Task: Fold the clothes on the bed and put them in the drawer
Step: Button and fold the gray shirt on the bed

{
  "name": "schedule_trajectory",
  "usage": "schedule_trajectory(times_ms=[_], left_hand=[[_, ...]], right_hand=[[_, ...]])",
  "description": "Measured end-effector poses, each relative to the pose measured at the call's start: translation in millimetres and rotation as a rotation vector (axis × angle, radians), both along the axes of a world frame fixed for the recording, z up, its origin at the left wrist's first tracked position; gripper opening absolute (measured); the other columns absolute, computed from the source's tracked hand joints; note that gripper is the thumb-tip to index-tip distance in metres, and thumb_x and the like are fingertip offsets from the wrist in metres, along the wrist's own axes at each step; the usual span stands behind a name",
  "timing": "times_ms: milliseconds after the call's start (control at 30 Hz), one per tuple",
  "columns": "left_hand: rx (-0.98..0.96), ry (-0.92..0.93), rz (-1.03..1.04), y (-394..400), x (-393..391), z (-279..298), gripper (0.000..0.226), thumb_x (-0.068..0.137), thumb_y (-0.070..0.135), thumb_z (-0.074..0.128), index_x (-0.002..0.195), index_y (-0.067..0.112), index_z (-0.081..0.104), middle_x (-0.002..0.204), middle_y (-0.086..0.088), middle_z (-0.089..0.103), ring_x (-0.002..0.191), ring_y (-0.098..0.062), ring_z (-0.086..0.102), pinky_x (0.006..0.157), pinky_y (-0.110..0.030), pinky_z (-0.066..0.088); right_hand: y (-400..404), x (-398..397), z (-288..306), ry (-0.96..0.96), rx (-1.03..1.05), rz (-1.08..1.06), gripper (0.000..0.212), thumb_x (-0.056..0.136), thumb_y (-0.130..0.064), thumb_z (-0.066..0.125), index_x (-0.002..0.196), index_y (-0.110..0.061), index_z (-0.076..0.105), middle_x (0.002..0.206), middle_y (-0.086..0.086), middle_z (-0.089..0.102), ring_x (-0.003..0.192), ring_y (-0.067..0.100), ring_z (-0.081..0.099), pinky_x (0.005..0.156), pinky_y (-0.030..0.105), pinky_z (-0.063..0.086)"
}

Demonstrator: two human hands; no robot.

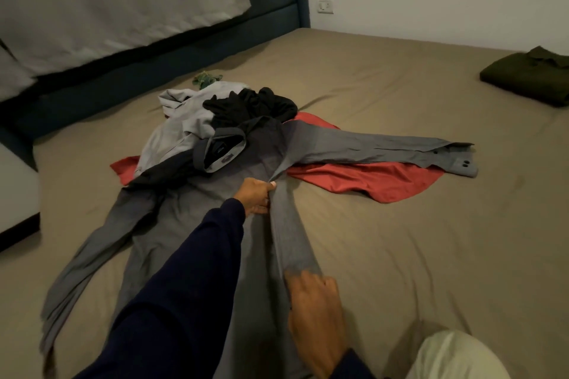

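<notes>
A grey long-sleeved shirt (191,218) lies spread on the tan bed (415,240), its right sleeve stretched out over a red garment (375,181). My left hand (257,197) pinches the shirt's right side edge near the armpit. My right hand (314,317) grips the same edge lower down, lifting it into a raised fold. A light grey garment (181,123) and a black garment (252,106) are heaped at the shirt's collar. A folded dark green shirt (529,77) rests at the far right.
A dark blue headboard (271,9) with grey pillows (117,0) stands at the back left. A small green item (204,78) lies behind the heap. A wall socket (325,5) is on the white wall. My knee in pale trousers (455,357) is at the lower right.
</notes>
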State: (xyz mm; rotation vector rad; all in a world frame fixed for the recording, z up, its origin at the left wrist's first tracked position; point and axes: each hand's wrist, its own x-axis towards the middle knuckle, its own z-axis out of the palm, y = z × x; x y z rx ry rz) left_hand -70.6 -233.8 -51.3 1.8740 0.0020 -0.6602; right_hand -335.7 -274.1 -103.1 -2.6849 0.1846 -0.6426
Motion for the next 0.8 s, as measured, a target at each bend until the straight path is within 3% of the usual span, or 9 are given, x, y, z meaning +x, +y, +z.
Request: schedule_trajectory(times_ms=[133, 233, 367, 467, 600, 733, 800], left_hand=[[0.034, -0.022, 0.075, 33.7, 2.1, -14.3, 0.021, 0.100, 0.026, 0.060, 0.094, 0.006, 0.063, 0.100, -0.017, 0.068, 0.086, -0.030, 0.068, 0.066, -0.036, 0.057], [0.106, -0.069, 0.147, 41.9, 6.6, -32.4, 0.024, 0.097, 0.028, 0.064, 0.083, 0.009, 0.064, 0.104, -0.019, 0.068, 0.092, -0.035, 0.067, 0.066, -0.040, 0.058], [0.306, -0.216, 0.183, 49.7, 6.6, -49.4, 0.033, 0.100, 0.030, 0.057, 0.092, 0.000, 0.068, 0.094, -0.019, 0.066, 0.088, -0.036, 0.064, 0.072, -0.045, 0.060], [0.397, -0.314, 0.203, 57.2, 1.8, -59.1, 0.037, 0.103, 0.029, 0.051, 0.096, -0.003, 0.068, 0.103, -0.023, 0.068, 0.095, -0.038, 0.064, 0.083, -0.044, 0.057], [0.476, -0.394, 0.177, 61.0, -9.7, -65.3, 0.036, 0.102, 0.033, 0.051, 0.096, 0.000, 0.066, 0.103, -0.020, 0.067, 0.094, -0.036, 0.062, 0.076, -0.037, 0.049], [0.518, -0.388, 0.170, 62.5, -16.2, -67.9, 0.040, 0.099, 0.039, 0.056, 0.096, 0.000, 0.064, 0.105, -0.020, 0.066, 0.094, -0.036, 0.063, 0.072, -0.038, 0.049], [0.532, -0.407, 0.157, 63.3, -22.4, -67.1, 0.036, 0.100, 0.034, 0.055, 0.099, -0.001, 0.063, 0.107, -0.021, 0.065, 0.096, -0.037, 0.062, 0.075, -0.038, 0.051]], right_hand=[[30.8, 10.2, -12.8, 0.121, -0.180, 0.069, 0.051, 0.045, -0.021, 0.090, 0.095, -0.017, 0.080, 0.072, -0.002, 0.067, 0.061, 0.015, 0.063, 0.056, 0.029, 0.052], [44.0, 11.3, -25.2, 0.191, -0.236, 0.079, 0.047, 0.051, -0.017, 0.074, 0.098, -0.013, 0.081, 0.071, 0.001, 0.066, 0.055, 0.017, 0.061, 0.046, 0.028, 0.049], [49.8, 6.1, -38.6, 0.312, -0.243, 0.145, 0.069, 0.042, -0.030, 0.095, 0.107, -0.013, 0.079, 0.083, 0.004, 0.073, 0.054, 0.016, 0.064, 0.042, 0.027, 0.048], [53.3, 6.3, -39.3, 0.364, -0.233, 0.175, 0.076, 0.036, -0.029, 0.098, 0.108, -0.013, 0.079, 0.084, 0.004, 0.074, 0.051, 0.014, 0.064, 0.038, 0.022, 0.044], [59.8, 6.8, -42.2, 0.357, -0.208, 0.257, 0.075, 0.033, -0.028, 0.098, 0.105, -0.016, 0.080, 0.075, -0.001, 0.072, 0.045, 0.009, 0.059, 0.035, 0.018, 0.042], [59.2, 5.1, -41.6, 0.339, -0.197, 0.313, 0.056, 0.049, -0.032, 0.092, 0.102, -0.021, 0.080, 0.073, -0.008, 0.069, 0.051, 0.007, 0.059, 0.050, 0.017, 0.047], [56.8, 4.1, -46.5, 0.387, -0.206, 0.321, 0.060, 0.049, -0.036, 0.091, 0.106, -0.022, 0.079, 0.078, -0.010, 0.070, 0.059, 0.007, 0.062, 0.064, 0.022, 0.053]])
